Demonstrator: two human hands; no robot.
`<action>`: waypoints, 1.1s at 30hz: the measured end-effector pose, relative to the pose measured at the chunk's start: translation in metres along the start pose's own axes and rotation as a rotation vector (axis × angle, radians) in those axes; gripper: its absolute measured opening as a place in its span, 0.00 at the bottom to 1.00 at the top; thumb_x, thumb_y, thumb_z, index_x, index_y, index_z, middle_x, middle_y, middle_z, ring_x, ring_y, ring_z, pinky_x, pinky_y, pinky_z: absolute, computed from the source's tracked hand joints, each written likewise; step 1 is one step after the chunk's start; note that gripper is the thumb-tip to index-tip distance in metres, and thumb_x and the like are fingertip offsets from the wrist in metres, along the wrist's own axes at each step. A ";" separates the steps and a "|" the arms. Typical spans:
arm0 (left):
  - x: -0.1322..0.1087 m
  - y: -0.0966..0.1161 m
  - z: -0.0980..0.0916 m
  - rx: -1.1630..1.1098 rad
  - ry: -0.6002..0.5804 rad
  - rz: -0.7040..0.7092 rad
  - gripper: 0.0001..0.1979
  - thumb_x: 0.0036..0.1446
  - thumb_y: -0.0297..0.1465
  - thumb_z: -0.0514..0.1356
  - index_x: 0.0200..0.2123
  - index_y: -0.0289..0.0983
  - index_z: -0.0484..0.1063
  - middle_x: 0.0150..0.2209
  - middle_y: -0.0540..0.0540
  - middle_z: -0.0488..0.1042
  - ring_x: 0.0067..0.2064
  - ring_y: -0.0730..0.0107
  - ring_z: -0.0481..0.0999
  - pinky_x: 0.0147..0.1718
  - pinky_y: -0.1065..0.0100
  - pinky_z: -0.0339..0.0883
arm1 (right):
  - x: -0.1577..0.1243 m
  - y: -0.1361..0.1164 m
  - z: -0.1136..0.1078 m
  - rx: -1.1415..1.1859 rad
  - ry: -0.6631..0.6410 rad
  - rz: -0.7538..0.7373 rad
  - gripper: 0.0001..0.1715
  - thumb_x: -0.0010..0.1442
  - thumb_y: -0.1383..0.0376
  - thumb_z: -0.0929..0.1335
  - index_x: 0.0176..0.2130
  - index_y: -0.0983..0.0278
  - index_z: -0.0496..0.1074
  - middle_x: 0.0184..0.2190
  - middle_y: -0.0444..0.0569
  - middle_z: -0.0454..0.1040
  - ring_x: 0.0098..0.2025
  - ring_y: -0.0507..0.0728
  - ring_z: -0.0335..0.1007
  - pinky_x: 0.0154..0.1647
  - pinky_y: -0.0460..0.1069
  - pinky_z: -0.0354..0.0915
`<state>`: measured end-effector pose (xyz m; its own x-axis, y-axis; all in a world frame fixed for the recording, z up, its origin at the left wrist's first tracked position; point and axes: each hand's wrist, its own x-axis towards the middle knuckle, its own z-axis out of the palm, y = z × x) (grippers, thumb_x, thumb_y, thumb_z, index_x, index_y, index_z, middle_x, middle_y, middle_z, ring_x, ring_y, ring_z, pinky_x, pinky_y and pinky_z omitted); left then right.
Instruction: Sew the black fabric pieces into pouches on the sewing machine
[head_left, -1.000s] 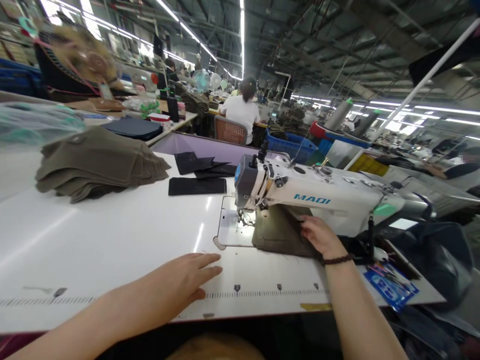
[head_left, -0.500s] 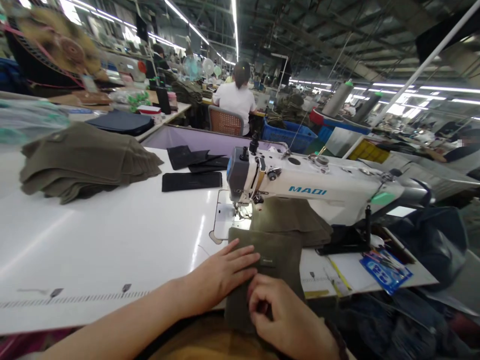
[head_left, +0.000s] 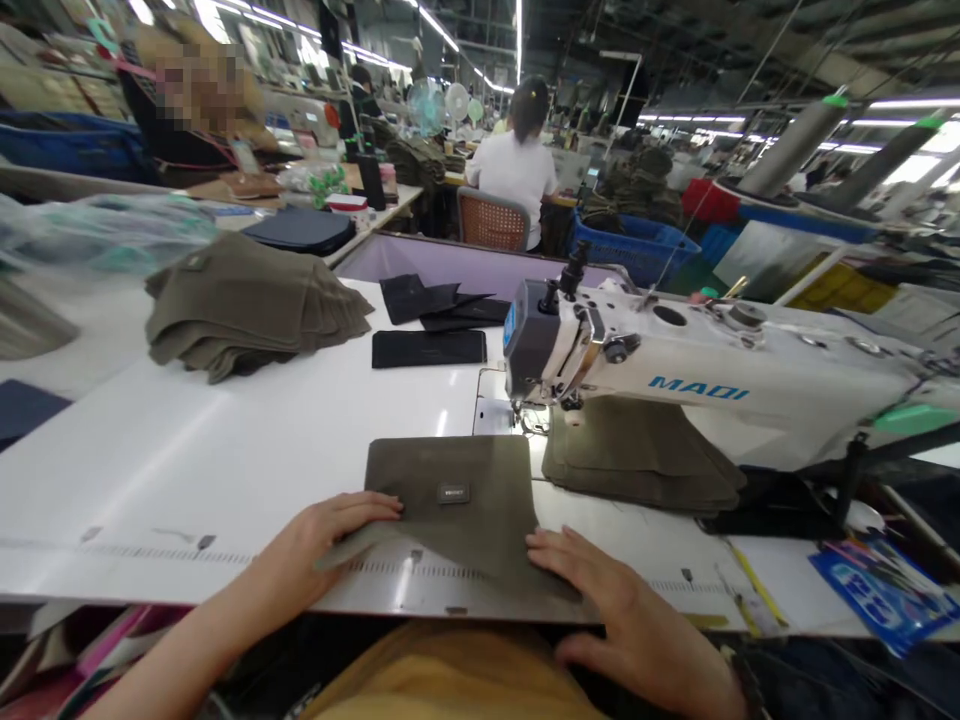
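Observation:
An olive-brown fabric panel [head_left: 480,520] with a small dark label [head_left: 454,493] near its middle lies at the front of the white table, left of the sewing machine's needle. My left hand [head_left: 330,540] grips the panel's left edge, fingers on top and the thumb hidden beneath the lifted cloth. On the panel's right edge rest the stretched fingers of my right hand [head_left: 600,590], thumb held apart. The sewing machine [head_left: 675,380] stands at the right, with a stack of olive panels [head_left: 630,460] beside its needle, under the arm.
At the back left sits a pile of olive fabric pieces [head_left: 240,310]. Black fabric strips [head_left: 427,348] lie left of the machine head. A blue plastic packet [head_left: 885,590] is at the right. Ahead, a person in white [head_left: 514,170] sits near a blue crate [head_left: 637,245].
The panel has moved left, away from the machine, and is spread flatter with its label clearly showing. My hands have parted to opposite edges, and the right hand's fingers have uncurled. The view has shifted left.

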<state>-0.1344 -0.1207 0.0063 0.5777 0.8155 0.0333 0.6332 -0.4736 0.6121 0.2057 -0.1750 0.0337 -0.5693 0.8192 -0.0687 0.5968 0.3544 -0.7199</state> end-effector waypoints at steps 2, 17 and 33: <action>0.004 0.006 0.002 -0.052 0.040 -0.012 0.13 0.57 0.30 0.50 0.41 0.41 0.71 0.48 0.47 0.70 0.48 0.67 0.70 0.48 0.68 0.64 | 0.015 0.001 0.005 0.042 0.129 -0.022 0.19 0.55 0.69 0.64 0.48 0.61 0.67 0.53 0.51 0.65 0.55 0.58 0.59 0.56 0.54 0.55; 0.025 0.006 0.014 -0.227 0.194 -0.315 0.13 0.55 0.34 0.50 0.42 0.38 0.66 0.34 0.48 0.73 0.35 0.65 0.73 0.37 0.67 0.69 | 0.051 0.014 0.028 0.127 0.487 0.233 0.33 0.59 0.63 0.61 0.60 0.64 0.45 0.23 0.40 0.64 0.23 0.51 0.63 0.24 0.45 0.62; 0.015 -0.004 0.025 0.165 0.342 -0.171 0.17 0.59 0.37 0.50 0.46 0.40 0.70 0.44 0.43 0.72 0.44 0.62 0.74 0.43 0.66 0.69 | 0.052 0.012 0.034 0.035 0.551 0.227 0.12 0.57 0.64 0.63 0.40 0.63 0.72 0.31 0.49 0.72 0.30 0.54 0.68 0.30 0.46 0.65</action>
<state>-0.1153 -0.1153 -0.0152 0.2704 0.9374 0.2195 0.7956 -0.3460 0.4973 0.1642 -0.1432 -0.0024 -0.0465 0.9893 0.1385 0.6448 0.1356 -0.7522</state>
